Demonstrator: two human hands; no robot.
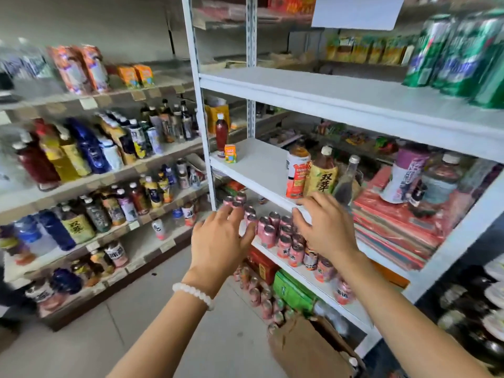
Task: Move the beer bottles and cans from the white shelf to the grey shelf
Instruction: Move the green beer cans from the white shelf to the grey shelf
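Head view. Both hands reach toward the pink cans [275, 230] massed on a lower board of the white shelf [327, 96]. The left hand [221, 241] and the right hand [324, 227] are released, fingers spread and slightly bent, grasping nothing; the spread probably prepares a two-handed pick-up. The cans are smooth metal cylinders with silver rims, packed upright in rows, so little finger room remains between them. Green cans [461, 55] stand on the upper painted-steel board. The grey shelf [114, 170], with price-tag strips on its edges, stands to the left, already holding glossy plastic bottles
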